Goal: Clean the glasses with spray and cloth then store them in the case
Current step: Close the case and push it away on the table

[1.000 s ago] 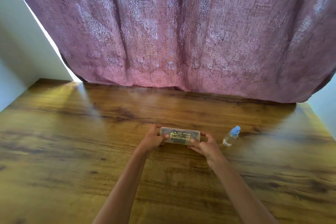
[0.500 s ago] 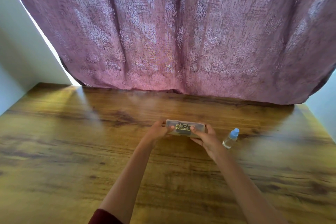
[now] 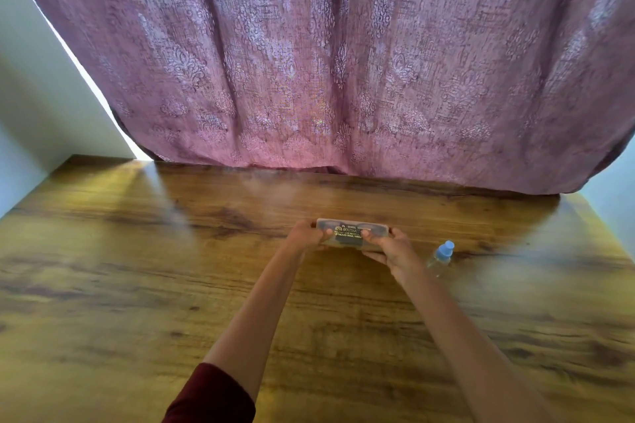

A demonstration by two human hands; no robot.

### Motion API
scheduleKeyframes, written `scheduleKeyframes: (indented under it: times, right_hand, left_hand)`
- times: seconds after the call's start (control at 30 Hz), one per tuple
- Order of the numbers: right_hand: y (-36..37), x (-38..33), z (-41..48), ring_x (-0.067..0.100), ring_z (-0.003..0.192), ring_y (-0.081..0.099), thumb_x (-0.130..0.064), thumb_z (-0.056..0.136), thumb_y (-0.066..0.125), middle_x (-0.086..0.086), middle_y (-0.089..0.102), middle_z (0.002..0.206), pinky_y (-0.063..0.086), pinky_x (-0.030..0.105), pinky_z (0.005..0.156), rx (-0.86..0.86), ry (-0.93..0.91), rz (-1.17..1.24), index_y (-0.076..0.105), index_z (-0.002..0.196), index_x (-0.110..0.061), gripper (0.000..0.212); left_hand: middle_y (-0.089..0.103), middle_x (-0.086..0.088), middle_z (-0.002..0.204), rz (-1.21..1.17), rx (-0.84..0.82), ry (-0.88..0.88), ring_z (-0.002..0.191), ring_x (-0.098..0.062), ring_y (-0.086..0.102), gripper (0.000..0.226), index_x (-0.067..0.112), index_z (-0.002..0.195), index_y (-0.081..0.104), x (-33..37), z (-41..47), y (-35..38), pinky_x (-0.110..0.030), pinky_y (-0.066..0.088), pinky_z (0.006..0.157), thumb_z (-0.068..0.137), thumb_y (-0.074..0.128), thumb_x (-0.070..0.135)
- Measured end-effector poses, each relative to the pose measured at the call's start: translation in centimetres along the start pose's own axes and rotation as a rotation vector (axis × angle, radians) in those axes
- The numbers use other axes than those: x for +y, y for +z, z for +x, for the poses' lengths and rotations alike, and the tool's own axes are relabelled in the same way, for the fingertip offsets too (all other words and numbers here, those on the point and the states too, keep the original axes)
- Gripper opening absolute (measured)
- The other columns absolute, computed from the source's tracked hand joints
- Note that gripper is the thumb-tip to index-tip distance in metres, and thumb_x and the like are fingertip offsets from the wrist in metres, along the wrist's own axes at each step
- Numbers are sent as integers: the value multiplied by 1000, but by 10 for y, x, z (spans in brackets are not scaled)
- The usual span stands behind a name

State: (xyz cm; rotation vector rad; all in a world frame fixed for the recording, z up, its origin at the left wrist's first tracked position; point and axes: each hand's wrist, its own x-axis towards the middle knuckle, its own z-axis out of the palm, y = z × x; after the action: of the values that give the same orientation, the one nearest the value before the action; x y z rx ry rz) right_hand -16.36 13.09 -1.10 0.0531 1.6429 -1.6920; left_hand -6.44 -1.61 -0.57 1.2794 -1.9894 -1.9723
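The case (image 3: 351,233) is a flat, long, translucent box with yellow print on its lid and dark shapes showing through. What those shapes are cannot be told. It lies closed and lengthways across the view, low over the wooden bench (image 3: 144,285). Whether it rests on the wood or is held just clear of it cannot be told.

The left hand (image 3: 307,235) grips the case's left end, with the thumb laid on top of the lid and the fingers curled round the end and underneath. The right hand (image 3: 391,248) grips the case's right end in the same way, with the thumb on the lid and the fingers wrapped below the near edge. Both forearms reach out to the case from the near side. A dark red sleeve (image 3: 213,395) covers the left arm well back from it.

To the right of the case, just past the right hand and not touching it, a small clear spray bottle (image 3: 441,257) with a pale blue cap stands on the bench.

Beyond the case, at the bench's far edge, hangs a mauve patterned curtain (image 3: 343,62) that fills the upper view. A pale wall (image 3: 41,106) shows far to the left of the case.
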Motion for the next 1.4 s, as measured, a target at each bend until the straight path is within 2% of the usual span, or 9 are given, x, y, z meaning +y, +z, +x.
scheduleKeyframes:
  times: [0.23, 0.43, 0.63, 0.77, 1.0, 1.1, 1.27, 1.33, 1.4]
  right_hand:
    - [4, -1, 14, 25, 102, 63, -5, 79, 74, 15, 59, 123, 57, 33, 77, 21, 43, -34, 50, 118, -8, 46]
    - [11, -7, 20, 28, 115, 55, -10, 79, 75, 11, 50, 124, 51, 40, 96, 1, 58, 58, 35, 130, -8, 65]
    - [15, -8, 32, 29, 108, 59, 3, 84, 66, 21, 56, 128, 51, 36, 90, 12, 43, 101, 49, 108, -4, 30]
    - [14, -12, 36, 32, 111, 60, 6, 83, 66, 23, 58, 126, 53, 33, 83, 55, 59, 70, 48, 124, 6, 45]
    - [16, -16, 35, 27, 104, 62, 6, 82, 66, 20, 58, 125, 54, 30, 79, 74, 124, 83, 46, 130, 4, 52]
    - [17, -17, 35, 28, 106, 61, 7, 83, 65, 20, 59, 124, 54, 31, 80, 74, 136, 86, 50, 126, 5, 46]
    - [15, -20, 33, 25, 100, 62, -1, 83, 69, 16, 59, 122, 54, 30, 75, 58, 108, 76, 51, 120, 2, 41]
    - [16, -21, 32, 23, 102, 59, -7, 84, 70, 12, 57, 117, 54, 30, 80, 86, 84, 5, 50, 116, -4, 38]
    - [16, -20, 32, 20, 101, 56, -14, 83, 72, 9, 55, 117, 53, 28, 83, 139, 45, -111, 49, 122, -5, 46]
  left_hand:
    - [53, -18, 126, -24, -2, -66, 113, -29, 56, 38, -4, 126, 45, 1, 11, 0, -33, 52, 89, 91, 57, 5]
    - [53, -15, 127, -62, 21, -93, 112, -26, 57, 38, -1, 124, 47, 9, 21, -1, -27, 52, 82, 90, 59, 10]
    - [54, -16, 127, -52, 40, -63, 114, -27, 56, 33, 0, 122, 49, 18, 27, 1, -30, 52, 88, 91, 57, 6]
    - [55, -16, 125, -47, 56, -62, 114, -27, 56, 33, -1, 123, 48, 18, 28, 4, -31, 52, 88, 91, 55, 3]
    - [57, -16, 122, -8, 86, -68, 109, -27, 58, 32, 0, 120, 50, 12, 33, 5, -33, 54, 86, 89, 58, 3]
    - [57, -15, 121, 16, 81, -60, 110, -27, 57, 31, 0, 120, 52, 15, 34, 6, -37, 52, 91, 90, 57, 4]
    - [52, -16, 129, -56, 27, -56, 118, -26, 53, 36, -1, 127, 46, 23, 30, 5, -30, 51, 88, 92, 54, 5]
    - [53, -16, 130, -70, 19, -51, 119, -26, 52, 34, -2, 125, 48, 25, 28, 4, -30, 49, 90, 93, 54, 6]
    - [53, -15, 130, -70, 16, -45, 119, -25, 52, 34, -1, 125, 50, 25, 28, 3, -29, 48, 90, 92, 55, 7]
